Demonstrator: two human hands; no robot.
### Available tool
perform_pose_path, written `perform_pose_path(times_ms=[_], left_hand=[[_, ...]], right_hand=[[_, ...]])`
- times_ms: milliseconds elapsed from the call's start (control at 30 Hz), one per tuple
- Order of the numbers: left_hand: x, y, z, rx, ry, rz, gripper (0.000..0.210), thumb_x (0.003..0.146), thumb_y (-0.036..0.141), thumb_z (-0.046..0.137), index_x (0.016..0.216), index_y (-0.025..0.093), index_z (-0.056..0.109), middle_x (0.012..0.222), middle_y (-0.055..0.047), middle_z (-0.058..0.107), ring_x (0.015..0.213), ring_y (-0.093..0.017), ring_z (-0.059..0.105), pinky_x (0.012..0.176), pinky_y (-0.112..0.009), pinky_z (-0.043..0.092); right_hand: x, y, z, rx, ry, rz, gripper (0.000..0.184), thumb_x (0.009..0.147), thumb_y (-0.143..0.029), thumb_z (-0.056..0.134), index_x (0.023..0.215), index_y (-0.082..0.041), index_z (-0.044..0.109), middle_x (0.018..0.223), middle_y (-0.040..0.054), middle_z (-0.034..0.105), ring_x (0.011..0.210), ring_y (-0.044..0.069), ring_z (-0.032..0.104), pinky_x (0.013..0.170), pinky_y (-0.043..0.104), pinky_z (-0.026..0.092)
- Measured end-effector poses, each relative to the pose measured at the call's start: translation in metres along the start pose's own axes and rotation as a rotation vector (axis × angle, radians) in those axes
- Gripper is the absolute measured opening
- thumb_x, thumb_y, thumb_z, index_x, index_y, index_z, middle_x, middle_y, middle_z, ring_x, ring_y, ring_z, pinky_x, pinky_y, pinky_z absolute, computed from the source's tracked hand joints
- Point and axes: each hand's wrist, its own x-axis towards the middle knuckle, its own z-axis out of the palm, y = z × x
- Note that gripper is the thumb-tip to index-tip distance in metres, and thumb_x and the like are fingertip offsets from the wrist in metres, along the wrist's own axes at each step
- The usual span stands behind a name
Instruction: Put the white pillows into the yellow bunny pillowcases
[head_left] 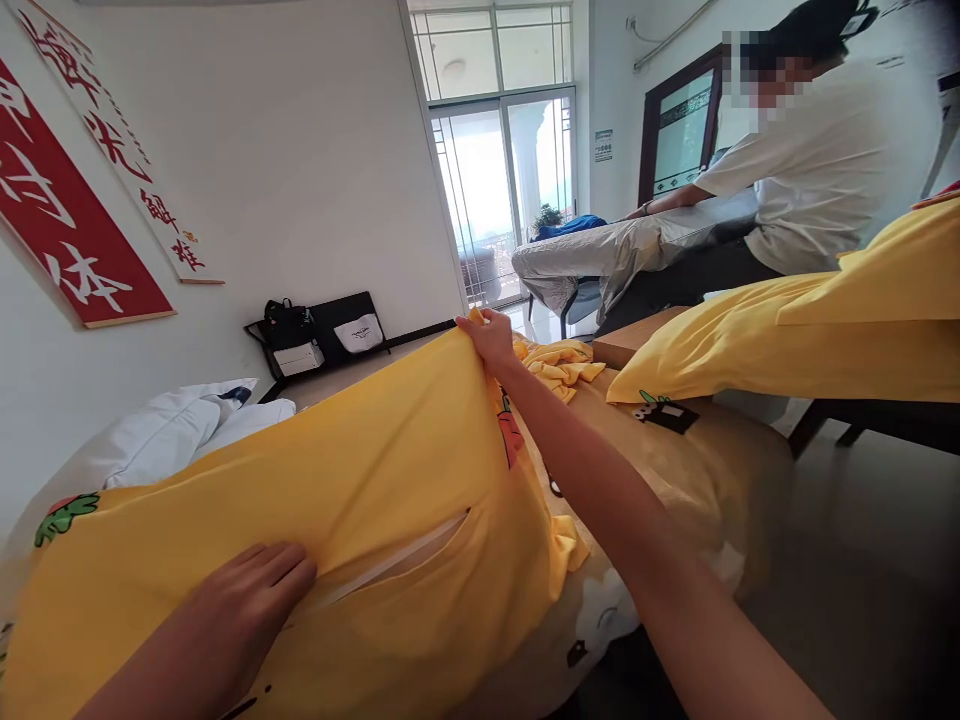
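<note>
A yellow cover (360,470) with cartoon prints lies stretched over a bed in front of me. My left hand (247,600) rests flat on it near a slit opening (390,565) where a white inner filling shows. My right hand (491,338) reaches far forward with the arm extended and pinches the far corner of the yellow cover, lifting it. A bunched part of the yellow fabric (559,362) lies just beyond that hand.
White pillows (180,425) lie at the left by the wall. A yellow pillow (810,330) sits on a surface at the right. A person in a white shirt (810,190) leans over a silver-covered board (622,250). Bags (315,335) lean against the far wall.
</note>
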Motion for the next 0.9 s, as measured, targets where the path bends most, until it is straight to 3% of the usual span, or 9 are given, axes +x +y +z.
perform_pose_path(times_ms=[100, 167, 200, 300, 367, 533, 633, 733, 900], left_hand=[[0.003, -0.002, 0.004, -0.057, 0.030, -0.021, 0.028, 0.083, 0.008, 0.039, 0.080, 0.023, 0.062, 0.086, -0.006, 0.065, 0.076, -0.019, 0.057, 0.074, -0.028, 0.046], [0.005, -0.002, 0.009, -0.067, 0.071, -0.022, 0.026, 0.081, 0.008, 0.040, 0.080, 0.023, 0.062, 0.087, -0.006, 0.065, 0.077, -0.019, 0.058, 0.075, -0.028, 0.046], [0.006, -0.003, 0.012, -0.063, 0.089, -0.019, 0.026, 0.080, 0.008, 0.042, 0.081, 0.023, 0.062, 0.088, -0.006, 0.065, 0.078, -0.020, 0.058, 0.076, -0.029, 0.046], [0.006, -0.004, 0.017, -0.040, 0.110, 0.000, 0.024, 0.076, 0.008, 0.047, 0.084, 0.025, 0.062, 0.093, -0.005, 0.065, 0.083, -0.021, 0.059, 0.077, -0.029, 0.046], [0.004, -0.007, 0.018, -0.028, 0.105, 0.003, 0.025, 0.073, 0.008, 0.048, 0.085, 0.025, 0.063, 0.095, -0.006, 0.066, 0.084, -0.021, 0.058, 0.076, -0.030, 0.046], [-0.007, -0.015, 0.010, 0.000, 0.067, -0.057, 0.030, 0.072, 0.007, 0.042, 0.083, 0.023, 0.064, 0.095, -0.008, 0.066, 0.082, -0.022, 0.057, 0.075, -0.032, 0.046], [-0.007, -0.014, 0.009, 0.000, 0.031, -0.098, 0.033, 0.076, 0.007, 0.037, 0.084, 0.022, 0.065, 0.093, -0.009, 0.065, 0.080, -0.022, 0.057, 0.074, -0.033, 0.045], [0.001, -0.011, 0.011, -0.019, 0.007, -0.109, 0.035, 0.080, 0.007, 0.031, 0.082, 0.021, 0.064, 0.092, -0.010, 0.065, 0.080, -0.022, 0.058, 0.073, -0.034, 0.045], [0.022, -0.016, 0.017, -0.085, 0.049, -0.100, 0.028, 0.086, 0.015, 0.032, 0.076, 0.021, 0.057, 0.083, -0.008, 0.062, 0.074, -0.021, 0.057, 0.069, -0.031, 0.043]], right_hand=[[-0.016, 0.005, -0.013, 0.224, -0.194, 0.179, 0.039, 0.069, -0.056, 0.068, 0.077, -0.019, 0.056, 0.067, -0.0008, 0.059, 0.063, 0.014, 0.057, 0.060, 0.028, 0.049], [-0.027, 0.009, -0.022, 0.258, -0.383, 0.279, 0.041, 0.066, -0.055, 0.073, 0.079, -0.018, 0.059, 0.070, 0.0026, 0.065, 0.068, 0.017, 0.062, 0.063, 0.031, 0.054], [-0.031, 0.012, -0.024, 0.255, -0.414, 0.300, 0.040, 0.063, -0.050, 0.078, 0.078, -0.018, 0.061, 0.072, 0.0040, 0.066, 0.069, 0.019, 0.064, 0.064, 0.032, 0.055], [-0.030, 0.014, -0.020, 0.244, -0.271, 0.268, 0.035, 0.059, -0.040, 0.082, 0.074, -0.016, 0.061, 0.072, 0.0039, 0.067, 0.068, 0.018, 0.064, 0.061, 0.030, 0.054], [-0.021, 0.011, -0.008, 0.251, -0.175, 0.206, 0.035, 0.062, -0.043, 0.080, 0.071, -0.017, 0.059, 0.069, 0.0013, 0.066, 0.065, 0.016, 0.062, 0.059, 0.028, 0.053], [0.002, -0.008, 0.027, 0.265, -0.116, 0.033, 0.039, 0.068, -0.052, 0.073, 0.064, -0.017, 0.056, 0.064, -0.0012, 0.060, 0.061, 0.013, 0.057, 0.054, 0.025, 0.047], [-0.003, -0.005, 0.030, 0.294, -0.198, 0.089, 0.042, 0.071, -0.057, 0.069, 0.070, -0.017, 0.058, 0.069, 0.0005, 0.063, 0.063, 0.013, 0.058, 0.057, 0.025, 0.048], [-0.030, 0.026, 0.007, 0.261, -0.406, 0.196, 0.048, 0.071, -0.062, 0.068, 0.088, -0.017, 0.064, 0.087, 0.0043, 0.069, 0.075, 0.016, 0.063, 0.068, 0.028, 0.052], [-0.102, 0.100, -0.060, 0.185, -0.808, 0.434, 0.061, 0.060, -0.059, 0.077, 0.104, -0.018, 0.066, 0.104, 0.0086, 0.070, 0.092, 0.022, 0.065, 0.087, 0.035, 0.051]])
